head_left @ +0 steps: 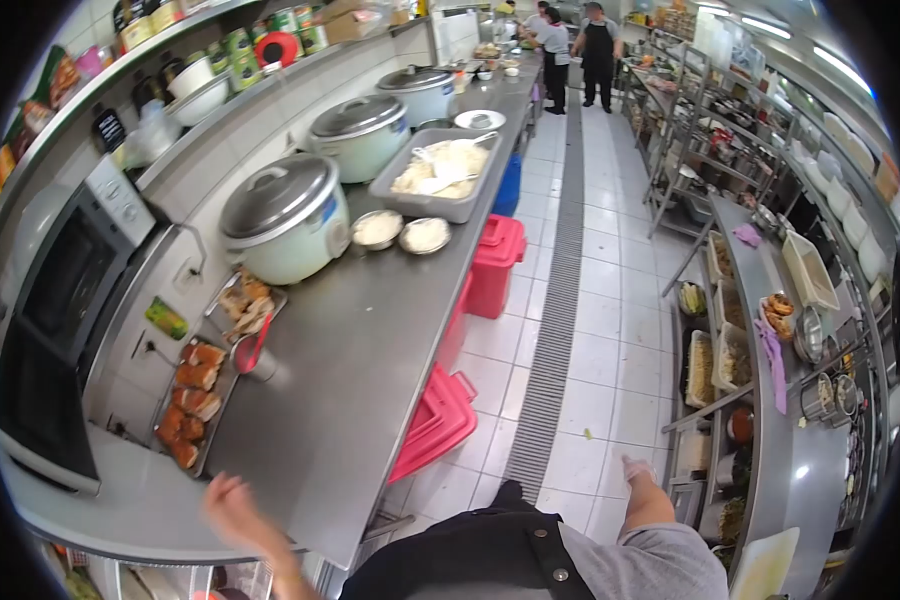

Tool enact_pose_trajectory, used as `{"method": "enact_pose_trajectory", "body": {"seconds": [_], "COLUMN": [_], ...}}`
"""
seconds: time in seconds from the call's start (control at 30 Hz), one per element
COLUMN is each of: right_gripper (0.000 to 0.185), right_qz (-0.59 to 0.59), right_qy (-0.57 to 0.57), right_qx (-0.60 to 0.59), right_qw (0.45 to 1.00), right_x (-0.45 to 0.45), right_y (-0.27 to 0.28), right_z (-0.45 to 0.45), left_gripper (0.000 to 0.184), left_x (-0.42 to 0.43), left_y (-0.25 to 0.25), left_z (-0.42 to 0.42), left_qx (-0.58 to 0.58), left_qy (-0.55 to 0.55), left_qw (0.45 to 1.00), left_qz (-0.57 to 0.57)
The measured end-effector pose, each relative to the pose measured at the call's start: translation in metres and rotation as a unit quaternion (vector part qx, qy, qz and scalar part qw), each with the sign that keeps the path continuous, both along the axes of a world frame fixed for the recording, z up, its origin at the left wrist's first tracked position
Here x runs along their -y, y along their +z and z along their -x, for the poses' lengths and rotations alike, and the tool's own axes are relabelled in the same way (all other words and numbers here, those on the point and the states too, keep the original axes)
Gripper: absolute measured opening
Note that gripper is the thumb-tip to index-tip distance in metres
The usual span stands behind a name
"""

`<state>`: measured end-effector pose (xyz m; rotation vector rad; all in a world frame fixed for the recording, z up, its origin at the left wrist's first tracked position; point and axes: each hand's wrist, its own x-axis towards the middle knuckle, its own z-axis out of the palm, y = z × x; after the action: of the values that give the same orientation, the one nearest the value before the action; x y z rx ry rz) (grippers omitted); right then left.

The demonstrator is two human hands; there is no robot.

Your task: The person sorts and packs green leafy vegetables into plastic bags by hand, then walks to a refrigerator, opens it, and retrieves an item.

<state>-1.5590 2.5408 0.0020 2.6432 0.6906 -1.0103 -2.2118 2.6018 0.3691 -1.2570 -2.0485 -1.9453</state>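
Observation:
My left hand [232, 510] is over the near end of the steel counter [320, 420], slightly blurred, its fingers loosely apart and holding nothing. The nearest thing to it is a tray of browned meat pieces [192, 405]. Beyond that tray are another tray with pale meat pieces [242, 305] and a metal cup [255, 360] with a red-handled utensil. My right hand [638, 468] hangs over the tiled floor at my right side, small in view, its fingers partly extended with nothing seen in them.
Several lidded cookers [285, 220] line the wall, beside a grey tub of rice [445, 175] and two bowls of rice [426, 236]. Red bins [495, 265] stand under the counter's edge. A floor drain [555, 300] runs down the aisle. Shelving [730, 300] is at right; people [598, 55] stand far ahead.

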Motion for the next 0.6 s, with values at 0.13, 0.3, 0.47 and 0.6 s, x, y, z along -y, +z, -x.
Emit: {"method": "enact_pose_trajectory", "body": {"seconds": [0.13, 0.3, 0.47, 0.6], "right_gripper": [0.081, 0.094, 0.061, 0.058], "right_qz": [0.035, -0.091, -0.192, -0.196], "right_qy": [-0.003, 0.052, 0.087, 0.203], "right_qx": [-0.017, -0.201, -0.244, -0.205], "right_qw": [0.999, 0.974, 0.947, 0.937], "right_x": [0.029, -0.077, -0.204, -0.252], "right_y": [-0.091, -0.024, -0.004, -0.046], "right_z": [-0.06, -0.005, -0.011, -0.095], "left_gripper": [0.083, 0.077, 0.071, 0.068], "left_x": [-0.069, -0.102, -0.159, -0.252], "left_y": [-0.195, -0.299, -0.484, -0.491], "left_z": [-0.116, -0.199, -0.111, -0.163], "left_qx": [-0.036, -0.184, -0.12, -0.011], "left_qy": [-0.337, -0.372, -0.353, -0.301], "left_qw": [0.871, 0.661, 0.457, 0.415], "left_qz": [0.356, 0.625, 0.807, 0.858]}}
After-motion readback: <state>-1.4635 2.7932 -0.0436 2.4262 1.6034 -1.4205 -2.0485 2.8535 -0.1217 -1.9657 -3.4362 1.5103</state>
